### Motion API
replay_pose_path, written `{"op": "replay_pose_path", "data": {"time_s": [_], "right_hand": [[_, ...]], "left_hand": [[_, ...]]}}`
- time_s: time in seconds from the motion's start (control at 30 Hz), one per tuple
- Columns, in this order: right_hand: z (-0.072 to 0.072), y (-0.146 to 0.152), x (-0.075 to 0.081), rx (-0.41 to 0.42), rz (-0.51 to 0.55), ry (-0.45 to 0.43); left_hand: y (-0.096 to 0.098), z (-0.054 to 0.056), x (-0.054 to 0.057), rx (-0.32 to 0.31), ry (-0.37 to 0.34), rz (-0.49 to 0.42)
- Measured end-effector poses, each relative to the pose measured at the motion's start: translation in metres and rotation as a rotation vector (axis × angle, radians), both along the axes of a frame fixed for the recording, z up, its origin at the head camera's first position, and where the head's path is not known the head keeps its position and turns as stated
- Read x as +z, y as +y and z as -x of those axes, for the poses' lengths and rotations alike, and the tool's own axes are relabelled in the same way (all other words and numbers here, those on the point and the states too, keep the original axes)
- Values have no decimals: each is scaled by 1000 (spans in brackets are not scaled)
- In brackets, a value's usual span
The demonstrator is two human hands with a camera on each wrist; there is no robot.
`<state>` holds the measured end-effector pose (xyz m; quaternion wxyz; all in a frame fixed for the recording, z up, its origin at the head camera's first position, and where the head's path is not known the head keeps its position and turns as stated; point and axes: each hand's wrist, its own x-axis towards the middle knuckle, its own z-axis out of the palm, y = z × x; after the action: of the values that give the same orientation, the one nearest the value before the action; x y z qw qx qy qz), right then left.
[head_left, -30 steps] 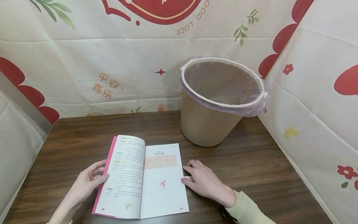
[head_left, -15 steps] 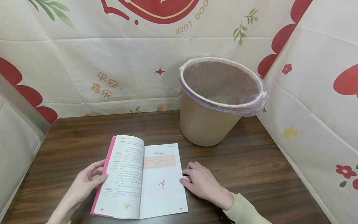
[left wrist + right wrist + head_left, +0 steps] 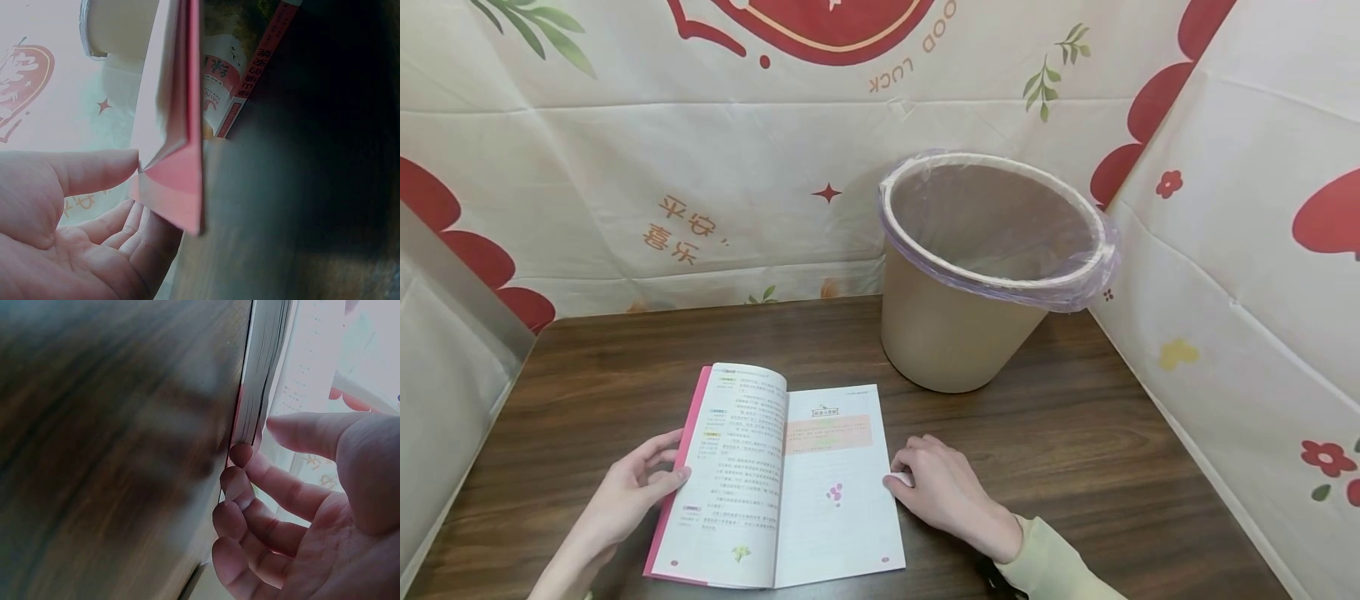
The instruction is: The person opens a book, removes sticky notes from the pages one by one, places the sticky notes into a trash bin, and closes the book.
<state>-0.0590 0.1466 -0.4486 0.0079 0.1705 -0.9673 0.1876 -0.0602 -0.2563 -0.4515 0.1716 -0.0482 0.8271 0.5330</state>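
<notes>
An open book (image 3: pixel 842 533) with a pink cover lies on the table, its left half raised and curving. On the left my left hand (image 3: pixel 621 496) grips the cover's edge, thumb over the pages and fingers behind. The left wrist view shows the pink cover flap (image 3: pixel 172 190) between that thumb and those fingers. My right hand (image 3: pixel 943 487) is at the book's right edge, thumb on the page margin. In the right wrist view, the right thumb and curled fingers (image 3: pixel 234 484) pinch at the edge of the page block (image 3: pixel 262 369).
Behind the book, to the right, stands a beige bin (image 3: pixel 955 342) lined with a thin purple plastic bag (image 3: pixel 1075 292). The dark wooden table (image 3: pixel 1075 442) meets a printed cloth backdrop (image 3: pixel 775 183) at the back and right.
The view has shifted very slightly. Both hands keep their places on the book, and the right fingers have drawn in a little at the page edge.
</notes>
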Motion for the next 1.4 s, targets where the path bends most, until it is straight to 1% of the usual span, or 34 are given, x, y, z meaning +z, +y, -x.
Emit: {"op": "replay_pose_path", "data": {"time_s": [0.3, 0.53, 0.63, 0.8, 0.9, 1.0, 1.1, 1.27, 1.4], "right_hand": [[1, -3, 2, -37, -28, 6], [3, -3, 4, -53, -23, -1], [3, -2, 5, -53, -4, -14], [5, -1, 7, -72, 30, -73], [6, 0, 7, -93, 60, -123], [7, 1, 8, -101, 107, -158], [8, 3, 9, -104, 164, -189], [10, 5, 9, -109, 272, -259], [13, 8, 9, -105, 389, -356]], "left_hand": [[0, 0, 0, -1, 7, -10], [0, -1, -1, -1, 8, -8], [0, -1, -1, -2, 9, -2], [0, 0, 0, -7, 10, 3], [0, 1, 0, -14, 9, 13], [1, 1, 2, -2, 0, 19], [2, 0, 2, -12, 6, 27], [2, 0, 1, -16, 14, 24], [2, 0, 1, -15, 19, 6]]}}
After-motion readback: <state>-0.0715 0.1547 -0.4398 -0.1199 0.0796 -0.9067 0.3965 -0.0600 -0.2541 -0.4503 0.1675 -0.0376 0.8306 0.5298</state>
